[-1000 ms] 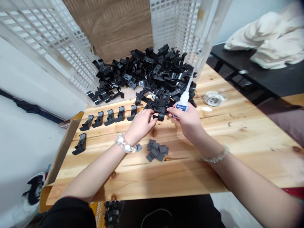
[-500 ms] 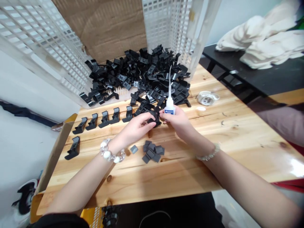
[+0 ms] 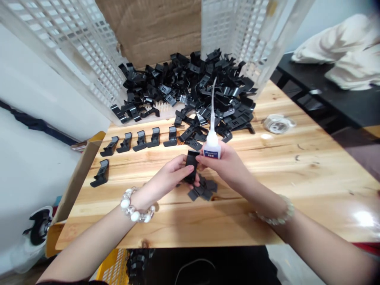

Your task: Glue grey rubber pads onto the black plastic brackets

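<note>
"Head view: found what in the hands?"

"Saw a black clip point(image 3: 191, 160) pinched in the left hand point(image 3: 164, 178), just above the counter point(image 3: 166, 229), and a small white bottle point(image 3: 211, 139) clasped in the right hand point(image 3: 230, 164), nozzle upward. Couldn't tell touching from nearly touching between right thumb and clip."

"Counted how many as done?"

"Counted six set-apart clips point(image 3: 140, 141) at the left, five in a row and one nearer. Judged those probably finished, without making out any added piece."

"And reckoned on much remaining?"

"Yes. Saw a big heap of loose clips point(image 3: 178, 75) in the white crate point(image 3: 102, 51), spilling onto the counter. Noticed a pile of dark squares point(image 3: 204, 190) too, partly hidden by the hands, apparently unused. Judged only a small share done."
</note>
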Demonstrator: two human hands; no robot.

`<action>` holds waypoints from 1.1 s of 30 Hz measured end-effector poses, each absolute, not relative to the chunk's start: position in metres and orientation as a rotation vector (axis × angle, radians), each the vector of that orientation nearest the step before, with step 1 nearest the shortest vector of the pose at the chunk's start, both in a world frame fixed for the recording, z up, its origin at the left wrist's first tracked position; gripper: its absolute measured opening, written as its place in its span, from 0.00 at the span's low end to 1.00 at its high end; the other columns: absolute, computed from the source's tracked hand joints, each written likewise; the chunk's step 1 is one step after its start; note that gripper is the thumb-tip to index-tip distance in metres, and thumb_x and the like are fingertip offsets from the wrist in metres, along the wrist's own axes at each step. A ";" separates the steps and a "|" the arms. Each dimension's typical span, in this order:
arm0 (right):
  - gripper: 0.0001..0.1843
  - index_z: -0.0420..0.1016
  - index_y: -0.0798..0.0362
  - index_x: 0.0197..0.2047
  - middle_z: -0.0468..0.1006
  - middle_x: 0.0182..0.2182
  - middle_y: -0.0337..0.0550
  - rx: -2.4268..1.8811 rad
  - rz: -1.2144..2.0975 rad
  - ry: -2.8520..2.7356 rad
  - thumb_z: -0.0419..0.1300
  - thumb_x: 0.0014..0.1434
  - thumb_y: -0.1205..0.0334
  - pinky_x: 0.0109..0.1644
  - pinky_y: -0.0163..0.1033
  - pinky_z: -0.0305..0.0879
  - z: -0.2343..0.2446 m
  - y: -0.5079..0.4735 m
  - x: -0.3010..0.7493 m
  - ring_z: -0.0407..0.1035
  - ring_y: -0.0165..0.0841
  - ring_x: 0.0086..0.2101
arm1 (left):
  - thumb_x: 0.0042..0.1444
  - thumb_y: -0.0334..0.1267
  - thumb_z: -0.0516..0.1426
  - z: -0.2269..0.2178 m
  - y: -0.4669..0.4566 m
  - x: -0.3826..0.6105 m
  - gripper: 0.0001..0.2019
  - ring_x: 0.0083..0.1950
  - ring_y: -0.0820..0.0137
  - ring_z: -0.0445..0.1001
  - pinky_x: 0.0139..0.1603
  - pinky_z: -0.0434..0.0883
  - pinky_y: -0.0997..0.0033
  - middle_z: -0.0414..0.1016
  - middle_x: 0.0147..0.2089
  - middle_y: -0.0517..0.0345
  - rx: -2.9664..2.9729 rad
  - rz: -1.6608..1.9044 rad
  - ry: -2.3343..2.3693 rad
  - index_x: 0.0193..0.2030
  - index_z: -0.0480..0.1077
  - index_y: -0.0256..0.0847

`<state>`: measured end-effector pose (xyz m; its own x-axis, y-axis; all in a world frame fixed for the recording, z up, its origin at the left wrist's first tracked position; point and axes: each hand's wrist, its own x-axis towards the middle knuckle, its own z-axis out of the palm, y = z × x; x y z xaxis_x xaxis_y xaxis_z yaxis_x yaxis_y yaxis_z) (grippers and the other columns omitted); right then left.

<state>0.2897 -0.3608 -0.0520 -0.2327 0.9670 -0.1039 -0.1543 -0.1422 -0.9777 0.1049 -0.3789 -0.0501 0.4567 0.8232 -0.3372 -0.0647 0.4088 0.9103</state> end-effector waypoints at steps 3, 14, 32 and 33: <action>0.09 0.72 0.51 0.30 0.77 0.27 0.38 -1.210 1.564 -1.400 0.69 0.47 0.64 0.34 0.40 0.67 -0.060 -0.356 0.296 0.71 0.33 0.28 | 0.59 0.42 0.61 -0.050 -0.376 0.090 0.10 0.33 0.69 0.77 0.29 0.73 0.74 0.77 0.34 0.56 0.961 0.788 1.019 0.40 0.66 0.38; 0.15 0.80 0.48 0.35 0.80 0.31 0.42 -1.299 1.386 -1.826 0.68 0.42 0.73 0.33 0.40 0.63 -0.067 -0.354 0.305 0.70 0.37 0.30 | 0.57 0.37 0.60 -0.058 -0.370 0.078 0.08 0.32 0.68 0.77 0.26 0.74 0.73 0.75 0.34 0.56 0.729 0.891 1.122 0.38 0.66 0.38; 0.16 0.66 0.51 0.29 0.73 0.25 0.34 -1.095 1.984 -0.965 0.72 0.44 0.64 0.30 0.35 0.61 -0.053 -0.366 0.290 0.64 0.27 0.25 | 0.56 0.44 0.63 -0.058 -0.400 0.097 0.12 0.28 0.74 0.73 0.25 0.71 0.77 0.74 0.29 0.58 0.888 0.734 0.958 0.33 0.70 0.36; 0.17 0.66 0.51 0.29 0.74 0.25 0.35 -1.112 1.986 -0.927 0.72 0.43 0.64 0.31 0.35 0.62 -0.052 -0.366 0.290 0.66 0.28 0.26 | 0.55 0.44 0.64 -0.058 -0.400 0.097 0.13 0.29 0.73 0.74 0.25 0.71 0.77 0.74 0.29 0.57 0.875 0.747 0.958 0.33 0.70 0.36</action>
<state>0.2900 -0.3659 -0.0516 -0.4119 0.8135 -0.4105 -0.2079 -0.5226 -0.8269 0.0969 -0.4002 -0.0582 0.3901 0.8442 -0.3677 -0.1516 0.4528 0.8786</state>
